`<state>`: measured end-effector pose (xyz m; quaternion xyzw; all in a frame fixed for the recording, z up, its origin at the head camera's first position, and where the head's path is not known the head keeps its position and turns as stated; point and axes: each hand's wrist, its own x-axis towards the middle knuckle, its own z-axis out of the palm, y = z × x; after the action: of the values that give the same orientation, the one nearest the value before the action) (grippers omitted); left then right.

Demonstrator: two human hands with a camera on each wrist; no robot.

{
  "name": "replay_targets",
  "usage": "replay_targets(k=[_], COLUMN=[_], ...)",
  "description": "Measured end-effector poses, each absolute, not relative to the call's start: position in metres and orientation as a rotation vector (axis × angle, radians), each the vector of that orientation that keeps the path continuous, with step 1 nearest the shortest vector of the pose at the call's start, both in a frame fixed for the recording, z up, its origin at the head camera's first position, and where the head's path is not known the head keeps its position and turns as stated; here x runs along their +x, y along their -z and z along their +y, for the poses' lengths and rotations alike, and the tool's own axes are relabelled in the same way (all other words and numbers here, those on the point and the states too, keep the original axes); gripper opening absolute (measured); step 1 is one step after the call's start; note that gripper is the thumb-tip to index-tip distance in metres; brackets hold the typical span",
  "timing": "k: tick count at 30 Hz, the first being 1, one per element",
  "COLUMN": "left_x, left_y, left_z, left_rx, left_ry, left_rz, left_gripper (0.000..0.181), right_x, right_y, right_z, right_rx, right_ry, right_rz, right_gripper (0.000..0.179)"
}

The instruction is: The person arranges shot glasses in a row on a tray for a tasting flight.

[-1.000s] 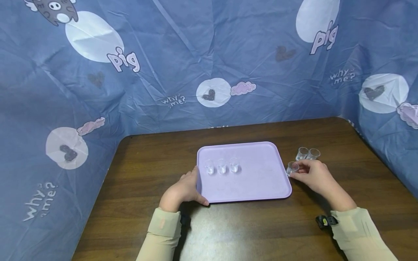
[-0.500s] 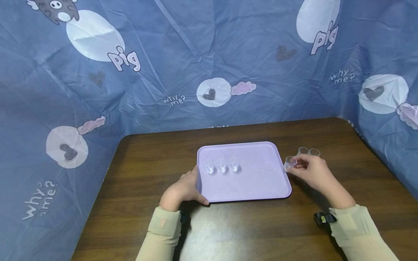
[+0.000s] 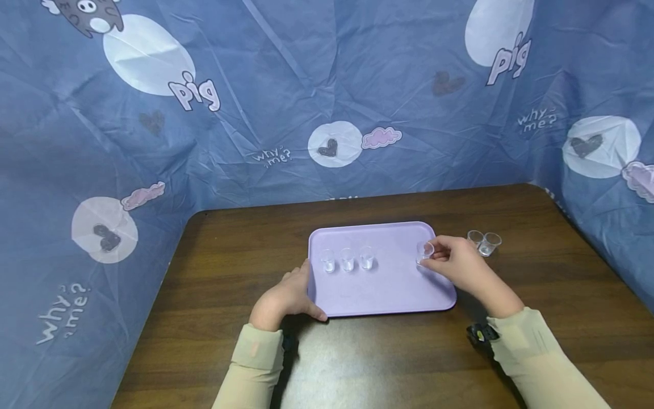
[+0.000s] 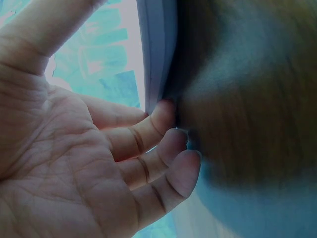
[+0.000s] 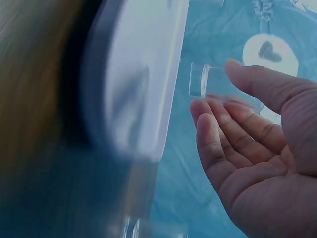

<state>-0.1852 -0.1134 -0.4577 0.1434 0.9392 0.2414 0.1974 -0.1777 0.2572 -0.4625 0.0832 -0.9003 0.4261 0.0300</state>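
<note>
Head view: right of the frame's centre, a clear cup (image 3: 424, 254) is held above the lilac tray (image 3: 393, 291), pinched between the right hand's (image 3: 464, 266) thumb and fingers. The left hand (image 3: 287, 294), loosely spread, touches the tray's left edge. Three cups (image 3: 347, 260) stand in its left half; two more cups (image 3: 490, 244) stand farther right on the wooden table (image 3: 368, 360).

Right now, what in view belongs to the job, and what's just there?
Job, apparently:
clear cup in the right hand
lilac tray, left hand at its edge
three cups on it
two cups beside it, probably

Just there:
wooden table
printed blue backdrop
black wristband
</note>
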Motion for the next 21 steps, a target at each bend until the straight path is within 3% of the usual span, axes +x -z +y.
replay_targets(k=[21], left_x=[-0.184], left_y=[0.455], left_z=[-0.114], left_rx=[0.419], left_ry=[-0.692], left_rz=[2.636], left_gripper=[0.137], right_x=[-0.208], right_y=[0.482], right_z=[0.198], right_rx=[0.423], right_ry=[-1.302], right_rz=[-2.758], right_gripper=[0.020])
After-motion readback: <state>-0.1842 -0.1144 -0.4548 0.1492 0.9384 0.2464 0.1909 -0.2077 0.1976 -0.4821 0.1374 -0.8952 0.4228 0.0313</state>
